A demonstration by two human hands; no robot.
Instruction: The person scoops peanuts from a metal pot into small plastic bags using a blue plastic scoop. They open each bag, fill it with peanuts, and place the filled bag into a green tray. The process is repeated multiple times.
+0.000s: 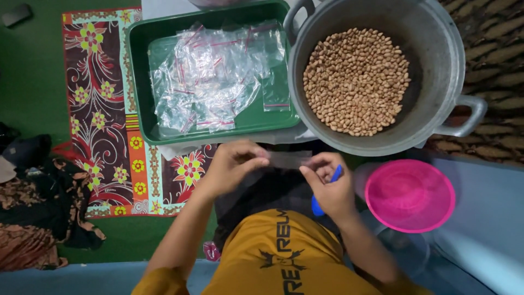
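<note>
Head view looks down on two bare hands that hold a small clear plastic bag (287, 159) between them, above the lap of the person. This bag is thin, see-through and flat, stretched sideways, and the dark cloth under it shows through, so its edges are hard to follow. The left hand (232, 164) pinches the left end with thumb and fingers closed on it; the right hand (330, 188) pinches the right end in the same way. The right hand keeps also a blue object (326, 188) in its palm; only a part near the thumb and a part below the hand are visible, so I cannot tell what it is. The bag therefore lies between the two grips, touching both, and just in front of the big metal pot (436, 60) filled with peanuts (356, 82). Behind the left hand stands a green tray (137, 82) with a heap of empty clear bags (218, 76) that have red strips; they overlap so much that single bags are not easy to separate. To the right of the right hand is a pink round lid (409, 195), and the container under it is mostly hidden. A patterned mat (98, 109) with flowers lies under the tray.
</note>
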